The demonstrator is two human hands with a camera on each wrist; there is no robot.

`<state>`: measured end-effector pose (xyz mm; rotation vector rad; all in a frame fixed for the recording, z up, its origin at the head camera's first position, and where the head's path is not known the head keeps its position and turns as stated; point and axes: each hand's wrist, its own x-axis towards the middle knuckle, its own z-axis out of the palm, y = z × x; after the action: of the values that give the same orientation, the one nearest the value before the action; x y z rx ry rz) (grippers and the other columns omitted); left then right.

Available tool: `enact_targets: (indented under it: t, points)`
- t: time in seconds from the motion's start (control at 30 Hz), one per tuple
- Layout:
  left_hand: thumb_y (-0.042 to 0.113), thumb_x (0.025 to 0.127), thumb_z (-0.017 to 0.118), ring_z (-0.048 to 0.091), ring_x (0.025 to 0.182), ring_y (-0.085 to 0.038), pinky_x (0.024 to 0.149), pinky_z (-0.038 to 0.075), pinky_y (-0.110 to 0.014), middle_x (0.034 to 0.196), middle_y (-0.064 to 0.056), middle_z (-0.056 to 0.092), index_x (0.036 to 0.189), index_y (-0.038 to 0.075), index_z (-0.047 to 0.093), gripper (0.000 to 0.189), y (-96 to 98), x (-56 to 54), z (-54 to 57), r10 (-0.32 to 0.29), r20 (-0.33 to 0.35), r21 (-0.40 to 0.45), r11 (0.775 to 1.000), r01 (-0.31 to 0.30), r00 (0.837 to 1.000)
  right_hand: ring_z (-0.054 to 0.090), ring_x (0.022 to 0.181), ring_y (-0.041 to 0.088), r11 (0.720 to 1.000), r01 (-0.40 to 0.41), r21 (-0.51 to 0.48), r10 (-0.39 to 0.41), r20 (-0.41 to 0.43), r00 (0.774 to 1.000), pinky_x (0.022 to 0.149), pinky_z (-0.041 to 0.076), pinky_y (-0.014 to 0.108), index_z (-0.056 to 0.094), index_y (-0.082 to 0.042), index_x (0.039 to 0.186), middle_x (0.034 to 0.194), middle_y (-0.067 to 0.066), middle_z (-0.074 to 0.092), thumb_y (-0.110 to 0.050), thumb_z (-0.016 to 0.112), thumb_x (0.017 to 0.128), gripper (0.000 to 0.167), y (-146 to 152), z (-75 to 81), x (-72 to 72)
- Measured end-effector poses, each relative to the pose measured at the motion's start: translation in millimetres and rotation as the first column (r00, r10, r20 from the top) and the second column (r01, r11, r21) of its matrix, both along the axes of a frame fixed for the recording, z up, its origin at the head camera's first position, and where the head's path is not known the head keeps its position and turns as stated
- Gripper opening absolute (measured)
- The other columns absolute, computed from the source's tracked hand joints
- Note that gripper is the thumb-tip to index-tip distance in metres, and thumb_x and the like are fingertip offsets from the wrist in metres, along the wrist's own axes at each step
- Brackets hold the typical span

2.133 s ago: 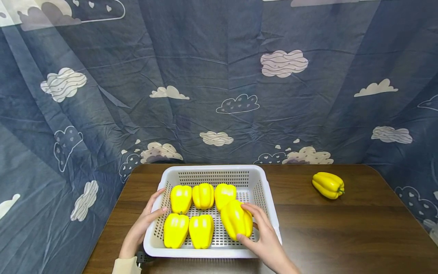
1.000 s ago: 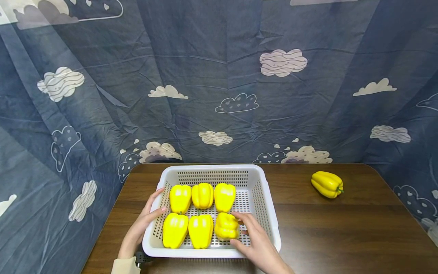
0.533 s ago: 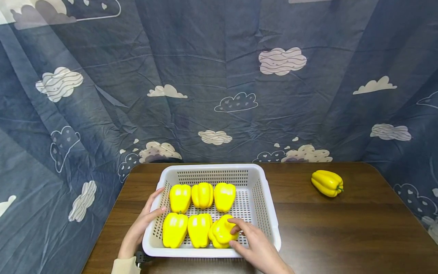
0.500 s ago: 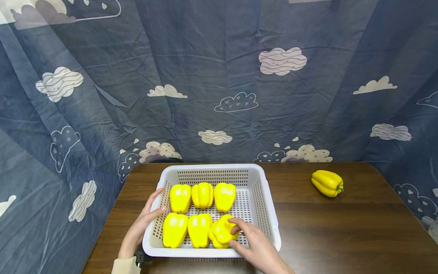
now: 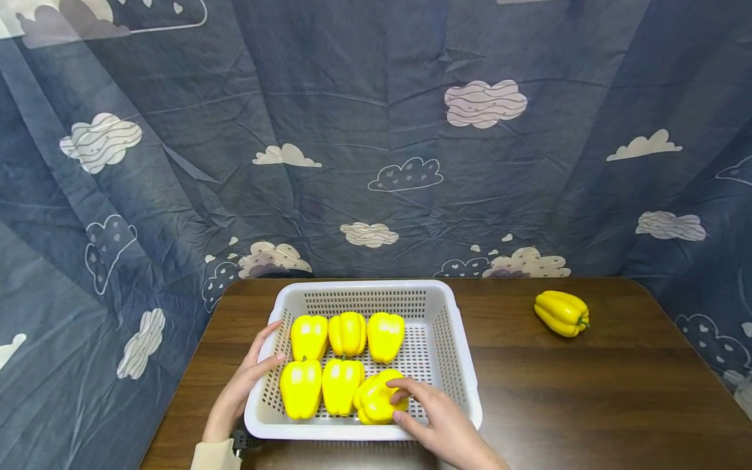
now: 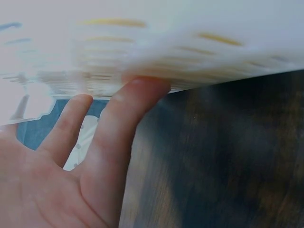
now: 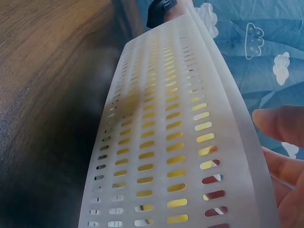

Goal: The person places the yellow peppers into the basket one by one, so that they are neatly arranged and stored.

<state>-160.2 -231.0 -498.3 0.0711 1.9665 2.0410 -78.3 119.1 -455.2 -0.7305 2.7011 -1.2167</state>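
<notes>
A white perforated plastic basket [image 5: 364,432] holds several yellow bell peppers in two rows. My left hand [image 5: 237,385] grips the basket's left side, thumb at the rim; in the left wrist view, fingers of the left hand [image 6: 111,137] touch the outer wall. My right hand [image 5: 437,418] reaches over the front right rim. Its curled index finger and thumb hold the right side of the nearest right bell pepper [image 5: 376,398], which lies tilted. Beside it, to the left, is another bell pepper [image 5: 343,388]. The right wrist view shows mostly the basket wall [image 7: 156,133], hiding the grip.
One more yellow bell pepper [image 5: 561,313] lies on its side on the brown wooden table [image 5: 587,398], right of the basket. A blue cloud-patterned cloth [image 5: 364,130] hangs behind the table. A black strap [image 5: 245,440] shows at the left wrist.
My right hand brought the bell pepper down into the front row, turned it and shifted it left. The other two front-row peppers have slid slightly toward the back. My left hand stays put.
</notes>
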Motion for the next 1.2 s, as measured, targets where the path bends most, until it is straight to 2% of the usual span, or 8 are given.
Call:
enact_targets:
  t: [0.1,0.23,0.33,0.57,0.8,1.0,1.1,1.2]
  points:
    - [0.014,0.096,0.049,0.026,0.132,-0.045,0.096,0.038,-0.057,0.155,-0.017,0.010,0.150,0.024,0.017,0.064,-0.7,-0.1,-0.2,0.002,-0.003,0.003,1.000,-0.002,1.000,0.057,0.106,0.018,1.000,-0.010,-0.005,0.010,0.001,1.000,0.092,0.045,0.047,0.055,-0.016,0.129,0.117,-0.005,0.062,-0.036,0.060,0.094,0.041,0.2,1.4,0.6]
    - [0.014,0.096,0.049,0.026,0.132,-0.045,0.096,0.038,-0.058,0.155,-0.017,0.010,0.150,0.024,0.017,0.064,-0.9,0.0,0.1,0.002,-0.006,0.004,1.000,-0.002,1.000,0.049,0.119,0.021,0.996,-0.078,0.049,0.076,0.033,0.997,0.095,0.041,0.052,0.053,-0.021,0.134,0.132,-0.003,0.054,-0.044,0.055,0.095,0.045,-0.2,4.7,1.2]
    - [0.014,0.096,0.049,0.026,0.132,-0.046,0.096,0.038,-0.058,0.155,-0.017,0.010,0.150,0.025,0.016,0.064,-0.5,0.0,0.4,-0.003,-0.005,0.003,1.000,0.003,1.000,0.048,0.119,0.021,0.992,-0.112,0.054,0.111,0.036,0.993,0.095,0.041,0.051,0.054,-0.021,0.133,0.131,-0.004,0.054,-0.043,0.053,0.096,0.044,-0.5,6.1,1.2]
    - [0.015,0.096,0.049,0.026,0.133,-0.046,0.095,0.039,-0.058,0.155,-0.016,0.010,0.150,0.026,0.017,0.064,-0.2,-0.1,1.0,-0.003,-0.004,-0.007,1.000,0.003,1.000,0.050,0.117,0.018,0.991,-0.122,0.055,0.122,-0.009,0.992,0.096,0.041,0.047,0.057,-0.016,0.128,0.125,-0.007,0.058,-0.040,0.052,0.097,0.040,-0.7,4.5,-1.5]
    - [0.015,0.096,0.049,0.025,0.133,-0.045,0.096,0.038,-0.056,0.155,-0.016,0.009,0.150,0.026,0.017,0.063,-0.4,-0.1,1.1,-0.003,0.004,0.001,1.000,0.003,1.000,0.049,0.116,0.019,0.984,-0.161,0.082,0.161,0.007,0.987,0.095,0.041,0.048,0.057,-0.016,0.129,0.111,-0.015,0.064,-0.045,0.051,0.096,0.044,-0.9,2.4,-3.0]
    - [0.015,0.096,0.048,0.025,0.133,-0.047,0.094,0.039,-0.059,0.155,-0.016,0.008,0.150,0.026,0.016,0.064,-0.2,0.3,1.1,-0.006,0.000,-0.002,1.000,0.006,1.000,0.051,0.113,0.017,0.991,-0.131,0.029,0.128,0.082,0.988,0.095,0.041,0.049,0.056,-0.015,0.129,0.111,-0.012,0.064,-0.042,0.053,0.096,0.042,0.0,4.2,-3.2]
    - [0.015,0.096,0.048,0.025,0.133,-0.047,0.095,0.038,-0.059,0.155,-0.016,0.008,0.150,0.026,0.016,0.063,-0.2,0.0,0.7,-0.008,0.001,-0.002,1.000,0.008,1.000,0.053,0.110,0.016,0.993,-0.116,0.017,0.115,0.067,0.991,0.093,0.043,0.047,0.055,-0.015,0.128,0.112,-0.010,0.064,-0.040,0.054,0.096,0.040,0.7,4.6,-2.4]
    - [0.016,0.096,0.048,0.025,0.133,-0.046,0.095,0.038,-0.059,0.155,-0.016,0.008,0.150,0.026,0.016,0.063,-0.2,-0.1,0.2,-0.006,0.000,-0.004,1.000,0.006,1.000,0.054,0.108,0.015,0.994,-0.109,0.007,0.109,0.019,0.994,0.092,0.044,0.045,0.055,-0.015,0.128,0.112,-0.008,0.064,-0.036,0.055,0.096,0.038,0.8,4.3,-1.6]
